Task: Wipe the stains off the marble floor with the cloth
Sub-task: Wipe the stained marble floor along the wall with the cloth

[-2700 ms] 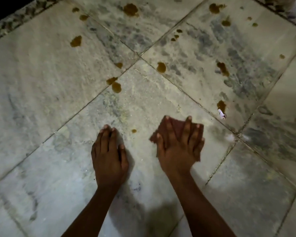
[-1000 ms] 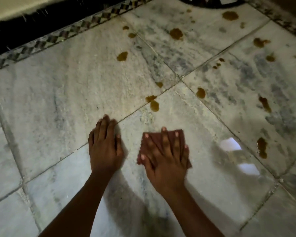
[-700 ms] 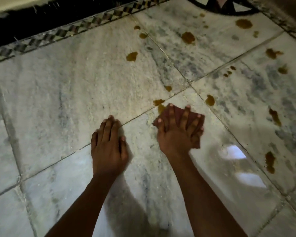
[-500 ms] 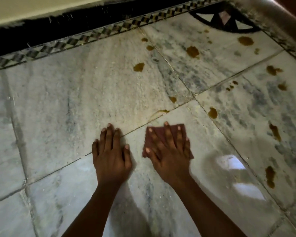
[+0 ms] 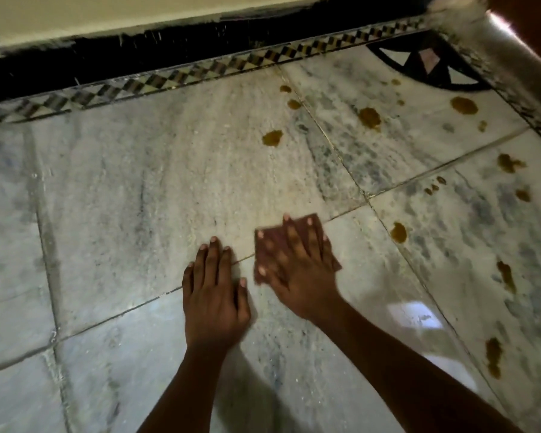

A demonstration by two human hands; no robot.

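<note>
The two stains by the joint are gone. Your right hand presses spread fingers on the cloth; your left hand lies flat on the floor. Stains wait at two o'clock; a soiled cloth may smear them.

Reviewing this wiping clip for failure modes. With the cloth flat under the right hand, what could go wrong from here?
1. The cloth is small and only pressed flat by the right hand, so it may bunch or slip out mid-stroke.
2. Many brown stains lie ahead and to the right; one cloth could smear rather than lift them.
3. The left hand braces on glossy marble floor; if that is wet, it might slide.
</note>
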